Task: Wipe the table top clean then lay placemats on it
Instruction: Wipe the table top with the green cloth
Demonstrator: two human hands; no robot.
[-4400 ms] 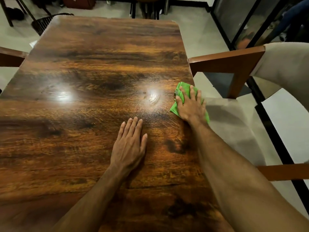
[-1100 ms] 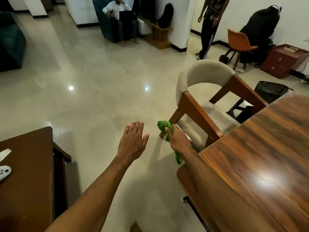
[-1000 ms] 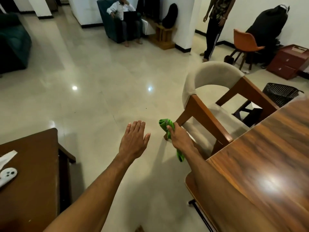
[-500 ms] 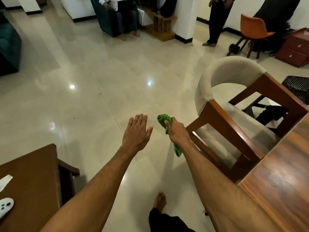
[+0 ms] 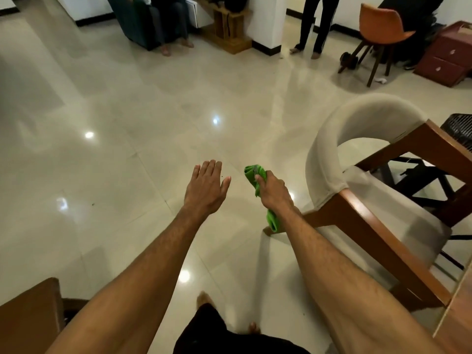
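Gripping a crumpled green cloth (image 5: 256,175), the right hand (image 5: 274,192) is curling its fingers tightly round the soft fabric just right of the frame's centre. One bunched end is sticking up above the thumb. The other end is dangling below the wrist, partly hidden behind the forearm. The left hand (image 5: 205,191) is hovering beside it, palm down, fingers straight and close together, holding nothing. Both are hanging over a glossy, pale tiled floor (image 5: 127,118) that is mirroring round lights.

At right, a chair (image 5: 362,221) with a curved cream upholstered back and smooth reddish wooden arms is showing smeared by motion blur. Only a sliver of the wood-grain table top (image 5: 462,328) is showing at the lower right edge, cut off by the frame and well apart from the cloth. A brown wooden surface (image 5: 25,318) is poking in at the lower left corner, mostly cropped.

At upper right, an orange moulded chair (image 5: 380,26) and a dark red drawer unit (image 5: 447,57) are standing, and a black mesh basket (image 5: 459,126) is peeking out behind the chair arm. Bare feet (image 5: 203,298) are showing at the bottom edge beneath dark clothing.
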